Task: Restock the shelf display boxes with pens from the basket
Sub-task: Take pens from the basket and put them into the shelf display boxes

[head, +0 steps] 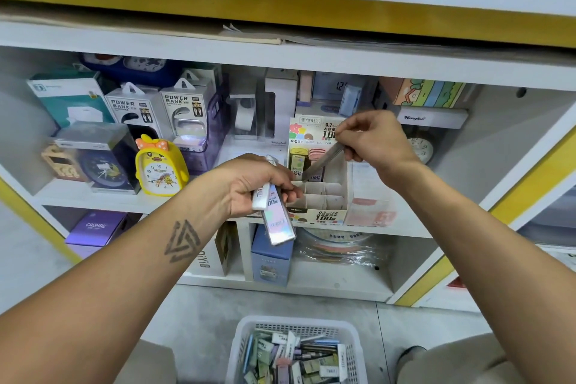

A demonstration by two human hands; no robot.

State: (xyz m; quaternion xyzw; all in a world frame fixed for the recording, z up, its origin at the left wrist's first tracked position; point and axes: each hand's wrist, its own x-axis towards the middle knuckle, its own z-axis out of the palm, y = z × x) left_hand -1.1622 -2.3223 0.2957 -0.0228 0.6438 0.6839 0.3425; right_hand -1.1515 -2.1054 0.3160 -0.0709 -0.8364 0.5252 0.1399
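Shelf display box [324,196] mostly empty; basket [352,349] holds packs [296,355].

The left hand [249,185] covers the upper ends of the cases [274,215] it grips. The item [324,162] pinched below the right hand [371,140] is motion-blurred. That hand hides part of the display box [318,196] header behind it. The basket [296,349] below both hands is cut off by the bottom edge.

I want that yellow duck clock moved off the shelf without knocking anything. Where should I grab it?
Grip the yellow duck clock round its body sides, reaching in from the front. It stands upright facing out; a boxed clock crowds its left, so lift straight towards you. Judging by shape, the bow on top looks too small to hold.
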